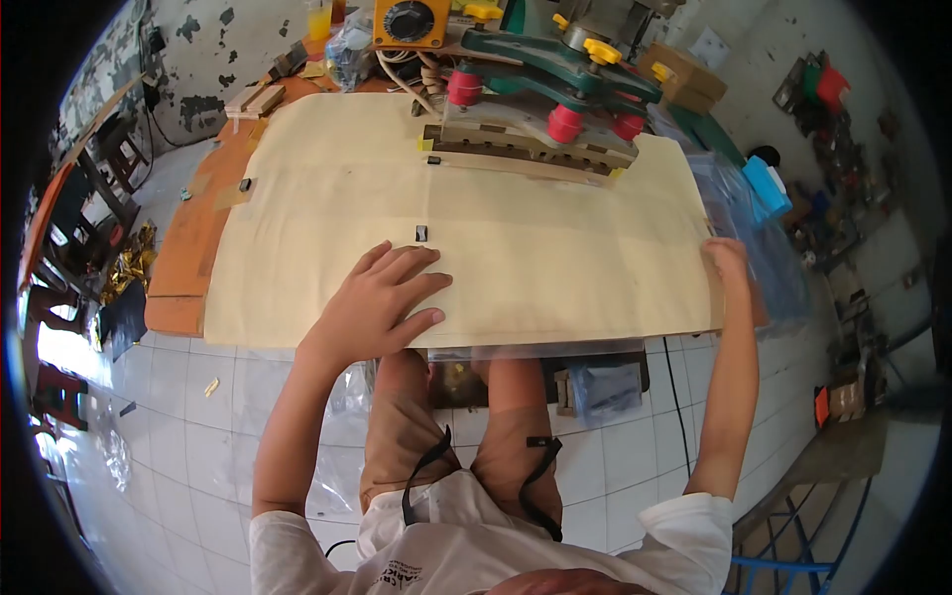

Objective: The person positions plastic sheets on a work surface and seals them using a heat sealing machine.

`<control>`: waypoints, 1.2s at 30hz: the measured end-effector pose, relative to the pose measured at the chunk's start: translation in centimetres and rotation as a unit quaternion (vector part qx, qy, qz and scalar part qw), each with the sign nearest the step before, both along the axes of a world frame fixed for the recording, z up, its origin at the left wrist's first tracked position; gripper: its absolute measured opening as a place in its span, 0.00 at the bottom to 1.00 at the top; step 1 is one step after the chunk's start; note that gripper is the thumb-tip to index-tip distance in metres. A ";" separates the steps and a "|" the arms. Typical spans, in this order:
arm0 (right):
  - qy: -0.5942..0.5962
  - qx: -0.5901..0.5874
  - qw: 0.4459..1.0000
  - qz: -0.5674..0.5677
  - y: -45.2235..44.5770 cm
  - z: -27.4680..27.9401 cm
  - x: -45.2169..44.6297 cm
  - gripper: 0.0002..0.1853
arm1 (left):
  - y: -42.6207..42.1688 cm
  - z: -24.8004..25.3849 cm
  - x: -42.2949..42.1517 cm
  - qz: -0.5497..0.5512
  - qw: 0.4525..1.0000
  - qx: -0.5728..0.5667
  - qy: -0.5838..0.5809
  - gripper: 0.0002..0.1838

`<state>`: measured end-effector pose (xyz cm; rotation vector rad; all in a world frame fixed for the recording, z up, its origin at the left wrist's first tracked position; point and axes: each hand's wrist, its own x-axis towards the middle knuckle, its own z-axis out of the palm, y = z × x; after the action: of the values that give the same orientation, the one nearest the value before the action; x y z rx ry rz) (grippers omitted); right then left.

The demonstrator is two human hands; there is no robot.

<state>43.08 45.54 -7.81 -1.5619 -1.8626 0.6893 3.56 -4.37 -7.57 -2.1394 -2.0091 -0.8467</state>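
Observation:
A large cream sheet (555, 238) covers most of the orange table before me. My left hand (387, 297) lies on it palm down, fingers spread. Just beyond those fingertips sits a small black-and-silver piece (421, 233). At the sheet's right edge is my right hand (729, 258), its fingers curled in; what they hold, if anything, is hidden. Clear plastic (783, 268) lies beside that hand. Two more small dark pieces rest farther off, one near the machine (433, 161) and another (245, 184) at the sheet's left side.
A green machine (555, 74) with red and yellow knobs stands over the sheet's far side. Next to it is a yellow box (410, 24) with a black dial. Wooden strips (256, 101) lie back left, and a blue item (766, 188) is at the right.

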 end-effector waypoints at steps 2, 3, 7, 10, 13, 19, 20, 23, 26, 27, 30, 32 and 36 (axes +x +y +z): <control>0.068 0.129 0.989 0.014 -3.7 1.7 -1.0 0.13 | -0.1 -0.2 -0.1 0.003 1.000 0.000 -0.006 0.19; 0.081 0.158 0.983 0.051 -6.2 2.9 -1.3 0.11 | -0.1 -0.3 -0.2 -0.006 1.000 -0.002 -0.010 0.19; 0.027 0.369 0.925 0.090 -18.6 8.5 -3.1 0.05 | 0.1 -0.6 -0.4 -0.016 1.000 0.002 -0.001 0.20; 0.001 0.441 0.893 0.087 -24.9 11.3 -3.5 0.05 | 0.1 -0.6 -0.3 -0.012 1.000 -0.001 0.007 0.20; -0.001 0.522 0.847 0.099 -27.5 12.6 -2.4 0.05 | 0.1 -0.6 -0.3 -0.010 1.000 0.004 0.007 0.20; 0.116 0.601 0.788 0.066 -29.1 14.0 -1.1 0.04 | 0.0 -0.8 -0.5 -0.017 1.000 0.004 -0.001 0.20; 0.149 0.608 0.778 0.054 -29.1 14.5 -0.8 0.05 | 0.0 -0.7 -0.5 -0.013 1.000 0.004 -0.001 0.20; 0.208 0.617 0.757 -0.057 -28.7 15.8 -0.2 0.08 | -0.1 -0.7 -0.5 -0.011 1.000 -0.001 -0.002 0.20; 0.223 0.612 0.756 -0.071 -27.3 17.4 1.1 0.11 | -0.1 -0.7 -0.4 -0.010 1.000 -0.001 0.003 0.20; 0.242 0.600 0.757 -0.085 -26.7 17.8 1.1 0.11 | -0.1 -0.6 -0.4 -0.011 1.000 -0.003 0.004 0.20; 0.241 0.534 0.808 -0.062 -22.4 18.3 3.2 0.10 | -0.1 -0.5 -0.4 -0.014 1.000 -0.005 0.006 0.20; 0.230 0.471 0.848 -0.080 -20.1 17.9 2.9 0.10 | -0.1 -0.5 -0.5 -0.016 1.000 -0.004 0.007 0.20; 0.096 0.246 0.961 -0.084 -12.2 15.2 4.6 0.11 | -0.1 -0.5 -0.7 -0.033 0.999 -0.002 0.013 0.20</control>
<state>47.64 33.29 7.38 -1.2569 -1.5803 0.2593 2.84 -4.45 -8.12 -2.2196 -1.9389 -0.8194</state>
